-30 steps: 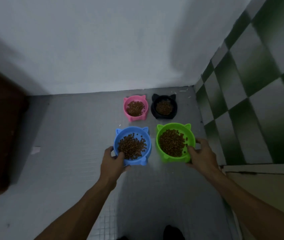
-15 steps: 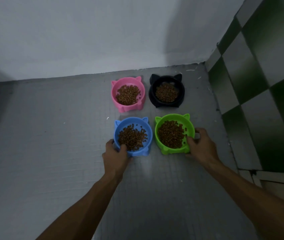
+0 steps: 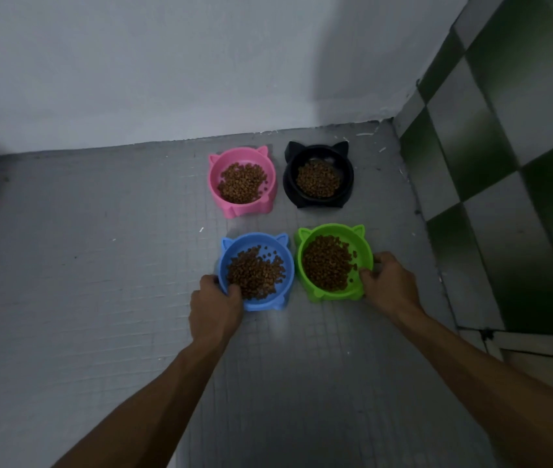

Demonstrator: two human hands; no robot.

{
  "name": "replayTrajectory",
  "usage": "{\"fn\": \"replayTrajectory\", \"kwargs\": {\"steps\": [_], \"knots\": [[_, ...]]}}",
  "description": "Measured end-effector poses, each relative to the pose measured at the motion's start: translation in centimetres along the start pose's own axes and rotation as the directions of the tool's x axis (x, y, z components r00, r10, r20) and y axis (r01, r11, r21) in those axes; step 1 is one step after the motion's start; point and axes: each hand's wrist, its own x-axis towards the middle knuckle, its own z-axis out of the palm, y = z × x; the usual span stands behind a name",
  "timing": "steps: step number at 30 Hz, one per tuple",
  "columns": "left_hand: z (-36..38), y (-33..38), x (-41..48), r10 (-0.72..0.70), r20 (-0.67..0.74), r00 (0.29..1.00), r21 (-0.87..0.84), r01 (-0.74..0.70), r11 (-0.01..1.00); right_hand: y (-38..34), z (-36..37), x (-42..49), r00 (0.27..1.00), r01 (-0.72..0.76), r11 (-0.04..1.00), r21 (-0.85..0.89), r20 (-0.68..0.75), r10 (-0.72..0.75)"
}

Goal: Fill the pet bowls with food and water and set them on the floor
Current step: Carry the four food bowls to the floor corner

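Lowered to the grey tiled floor (image 3: 99,265), blue cat-eared plastic bowl (image 3: 251,242) and green cat-eared plastic bowl (image 3: 360,246) stay rim-pinched by left hand (image 3: 216,307) and right hand (image 3: 391,287); water apparently outstanding.

No writing, label, brand mark or number can be read anywhere. The pink bowl (image 3: 244,209), black bowl (image 3: 319,202), blue bowl (image 3: 268,304) and green bowl (image 3: 332,295) show plain coloured plastic. The grey floor (image 3: 99,265), the white wall (image 3: 167,62) and the green-and-white tiled wall (image 3: 504,130) carry no legible signs either.
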Motion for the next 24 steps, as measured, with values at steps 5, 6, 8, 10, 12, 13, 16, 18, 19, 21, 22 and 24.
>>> {"fn": "replayTrajectory", "kwargs": {"steps": [5, 6, 8, 10, 12, 13, 16, 18, 19, 21, 22, 24], "knots": [[-0.1, -0.4, 0.2, -0.002, 0.049, 0.999, 0.030, 0.001, 1.000, -0.4, 0.1, -0.5, 1.000, -0.003, 0.999, -0.049, -0.006, 0.002], [-0.3, 0.0, -0.1, 0.002, 0.061, 0.998, 0.049, -0.005, 0.999, -0.6, 0.1, -0.7, 1.000, 0.004, 0.997, -0.079, -0.015, -0.005], [-0.7, 0.3, -0.5, 0.026, 0.074, 0.997, 0.097, -0.033, 0.995, -1.1, 0.0, -1.5, 0.999, 0.019, 0.989, -0.149, -0.035, -0.025], [-1.3, 0.5, -1.0, 0.085, 0.068, 0.994, 0.144, -0.094, 0.985, -1.7, -0.4, -2.2, 0.998, 0.046, 0.983, -0.178, -0.040, -0.054], [-2.4, 1.1, -1.8, 0.145, 0.069, 0.987, 0.171, -0.155, 0.973, -2.3, -1.3, -2.9, 0.997, 0.075, 0.982, -0.175, -0.017, -0.079], [-3.2, 1.5, -2.2, 0.167, 0.079, 0.983, 0.172, -0.179, 0.969, -2.7, -1.9, -3.4, 0.996, 0.089, 0.982, -0.166, 0.007, -0.090], [-6.2, 3.0, -4.3, 0.216, 0.184, 0.959, 0.133, -0.242, 0.961, -4.3, -4.6, -5.8, 0.985, 0.124, 0.981, -0.150, 0.141, -0.102], [-8.6, 4.1, -6.8, 0.244, 0.265, 0.933, 0.128, -0.285, 0.950, -5.6, -6.8, -8.3, 0.964, 0.167, 0.970, -0.177, 0.236, -0.123], [-10.0, 4.7, -8.3, 0.262, 0.296, 0.919, 0.143, -0.314, 0.939, -6.2, -8.1, -9.6, 0.953, 0.190, 0.964, -0.189, 0.272, -0.134], [-12.9, 6.3, -11.6, 0.301, 0.349, 0.888, 0.179, -0.378, 0.908, -7.8, -11.0, -12.4, 0.933, 0.222, 0.956, -0.189, 0.327, -0.152], [-14.4, 7.3, -13.2, 0.322, 0.367, 0.873, 0.184, -0.408, 0.894, -8.7, -12.5, -13.8, 0.926, 0.233, 0.955, -0.182, 0.341, -0.160], [-17.7, 9.7, -16.3, 0.358, 0.379, 0.854, 0.180, -0.447, 0.876, -10.7, -16.0, -16.7, 0.921, 0.242, 0.955, -0.169, 0.349, -0.171]]}}
